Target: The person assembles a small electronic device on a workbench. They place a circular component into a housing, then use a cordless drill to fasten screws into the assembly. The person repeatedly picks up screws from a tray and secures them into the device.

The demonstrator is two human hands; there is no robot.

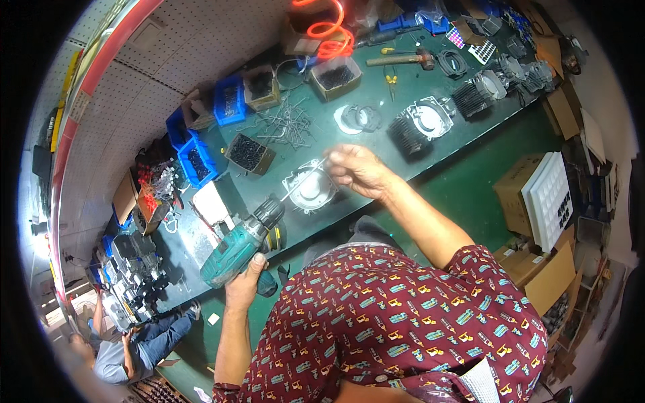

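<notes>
gripping teal-and-black pistol-shaped cordless drill (232, 254) in left hand (250, 272), closed round the handle. aiming long thin metal bit (304, 179) up and right across round silver cast-metal housing (314, 193), lying near the front edge of dark green tabletop (326, 127). curling fingers of right hand (356, 171) at the bit's far end; too blurred there, can't tell if pinching the bit itself or a small fastener.

judging progress: probably partway through this housing. lined up over it, but can't confirm bit contact or count fasteners fitted. likely some driving left.

also seeing black-finned metal castings with silver faces (430, 119) in a row to the right, well apart from the drill; can't tell if finished or waiting. small black parts within reach in open brown cardboard box (267, 163), left of the housing.
</notes>
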